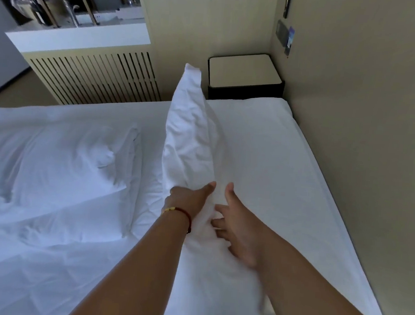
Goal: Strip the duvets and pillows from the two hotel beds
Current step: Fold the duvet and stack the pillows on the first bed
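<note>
Head view: left hand (188,198) grips the pillow (188,136) stood on end mid-bed (288,163), right hand (236,224) fingers spread against it, pillow-stripping step, so next looks like lifting it clear.

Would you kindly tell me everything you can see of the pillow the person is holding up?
The pillow is white, in a creased, soft-looking fabric case. It stands on edge, its far corner raised toward the nightstand, its near end bunched and crumpled. The left hand grips that near end, its thumb lying along the fabric. The right hand touches the same end from the other side, fingers spread. It rises over the bare sheet of the bed; whether its lower edge touches the sheet cannot be told.
</note>
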The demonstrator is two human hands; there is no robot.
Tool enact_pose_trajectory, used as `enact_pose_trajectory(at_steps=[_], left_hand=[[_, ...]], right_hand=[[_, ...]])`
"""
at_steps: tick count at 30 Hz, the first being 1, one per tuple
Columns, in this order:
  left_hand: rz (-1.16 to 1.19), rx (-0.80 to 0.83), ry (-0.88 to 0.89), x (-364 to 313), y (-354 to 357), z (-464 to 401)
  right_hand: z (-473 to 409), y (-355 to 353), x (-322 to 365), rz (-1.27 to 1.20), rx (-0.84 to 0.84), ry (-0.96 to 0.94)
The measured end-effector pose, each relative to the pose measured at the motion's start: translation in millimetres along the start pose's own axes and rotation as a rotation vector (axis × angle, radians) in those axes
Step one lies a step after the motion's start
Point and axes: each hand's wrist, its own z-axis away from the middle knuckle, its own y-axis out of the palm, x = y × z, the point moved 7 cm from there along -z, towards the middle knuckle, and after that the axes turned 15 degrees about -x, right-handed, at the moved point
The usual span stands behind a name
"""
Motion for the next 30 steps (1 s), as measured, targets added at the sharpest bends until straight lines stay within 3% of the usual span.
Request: enact_pose_trajectory(at_steps=[3, 6, 11, 17, 20, 24, 30], left_hand=[[-0.359, -0.196, 0.062, 3, -2, -3], [-0.602, -0.346, 0.195, 13, -1, 0], [-0.414, -0.374, 0.393, 26, -17, -2], [-0.132, -0.590, 0.638, -1, -91, 46], [0.065, -0.644, 0.709, 3, -140, 68], [0.319, -0.658, 0.667, 21, -211, 87], [0.479, -0.711, 0.563, 88, -332, 91]], right_hand=[[2, -4, -7, -0.126, 0.072, -0.007], [-13, -18, -15, -0.171, -0.072, -0.070], [-35, -43, -26, -0.030, -0.346, -0.183], [-47, -48, -29, -0.027, -0.459, -0.167], [-39, -33, -23, -0.095, -0.434, -0.155], [-17, 10, -22, -0.225, -0.288, -0.102], [69, 141, 3, -0.366, -0.034, -0.270]])
